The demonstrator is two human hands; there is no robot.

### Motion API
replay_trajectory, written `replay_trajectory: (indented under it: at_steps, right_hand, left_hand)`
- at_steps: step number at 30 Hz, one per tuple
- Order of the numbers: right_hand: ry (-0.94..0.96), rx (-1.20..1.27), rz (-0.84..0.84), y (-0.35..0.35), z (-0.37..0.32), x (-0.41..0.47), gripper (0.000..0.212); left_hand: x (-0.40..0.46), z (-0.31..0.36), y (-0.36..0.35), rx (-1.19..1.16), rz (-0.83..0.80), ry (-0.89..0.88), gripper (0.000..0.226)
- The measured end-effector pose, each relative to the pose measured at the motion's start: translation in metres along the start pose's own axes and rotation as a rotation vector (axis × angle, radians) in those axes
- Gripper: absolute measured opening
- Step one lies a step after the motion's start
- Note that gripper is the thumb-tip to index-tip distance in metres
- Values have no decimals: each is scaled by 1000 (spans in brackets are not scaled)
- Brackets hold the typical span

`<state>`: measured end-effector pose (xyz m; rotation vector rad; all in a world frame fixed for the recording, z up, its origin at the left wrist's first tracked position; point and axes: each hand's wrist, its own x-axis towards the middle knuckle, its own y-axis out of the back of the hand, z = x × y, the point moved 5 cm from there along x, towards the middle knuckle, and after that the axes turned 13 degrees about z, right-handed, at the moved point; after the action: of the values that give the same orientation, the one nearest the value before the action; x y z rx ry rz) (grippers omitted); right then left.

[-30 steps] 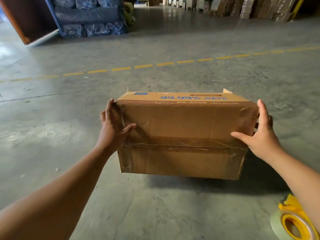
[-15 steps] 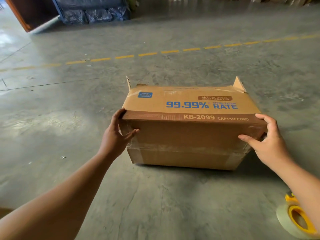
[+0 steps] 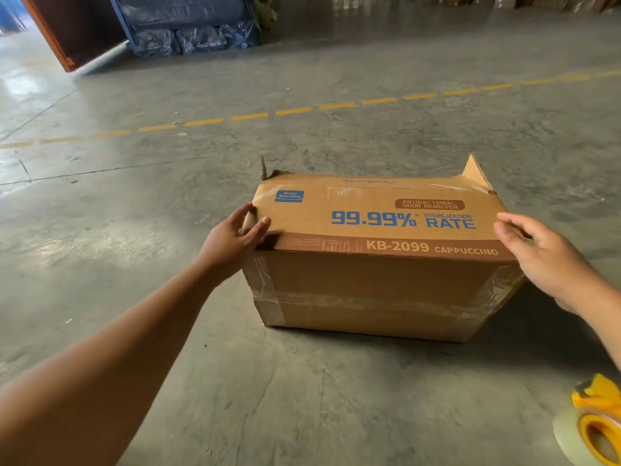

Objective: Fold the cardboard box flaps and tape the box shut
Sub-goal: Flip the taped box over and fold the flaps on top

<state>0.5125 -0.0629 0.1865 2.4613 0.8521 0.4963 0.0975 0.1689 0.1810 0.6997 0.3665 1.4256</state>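
1. Box (image 3: pixel 379 264): now flat on the concrete floor (image 3: pixel 168 230), rolled away from the body since a second ago, when it hung lifted between both palms with the taped panel facing the camera. Printed panel now on top, taped panel on the near side. Open end apparently turned to the far side, where two flaps (image 3: pixel 475 171) stick up at the far corners.
2. Meaning for the task, as a judgement: still only positioning. One seam already taped; the far flaps not yet folded, no fresh tape laid. Probably one more turn needed to bring the open end up.
3. Left hand (image 3: pixel 232 242): at the box's near-left top corner, thumb resting on the top panel, fingers bent loosely beside the end wall. Grip looser than half a second ago, when it clasped the corner.
4. Right hand (image 3: pixel 541 253): at the near-right top corner, fingers spread and lightly curled over the edge, fingertips touching or just clear; cannot tell which.
5. Tape (image 3: pixel 594 428): yellow-cored clear roll on the floor at bottom right, well apart from the box, untouched.
6. Writing on top: "99.99% STERILIZATION RATE", "ANTIBACTERIAL ODOR REMOVER", "KB-2099 CAPPUCCINO"; small blue badge, perhaps "Körper Besonders"; upside-down word at the far edge, unreadable.
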Motion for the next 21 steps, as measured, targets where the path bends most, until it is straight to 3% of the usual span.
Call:
replay_trajectory:
  at_steps: [4, 14, 21]
  right_hand:
    - [-89, -107, -142, -5, -1, 17, 56]
    - [-170, -68, -239, -12, -4, 37, 74]
    - [-163, -109, -190, -17, -12, 42, 67]
  left_hand:
    - [13, 5, -6, 41, -104, 83, 82]
    - [34, 7, -16, 25, -314, 186, 93]
    - [43, 13, -24, 82, -239, 156, 95]
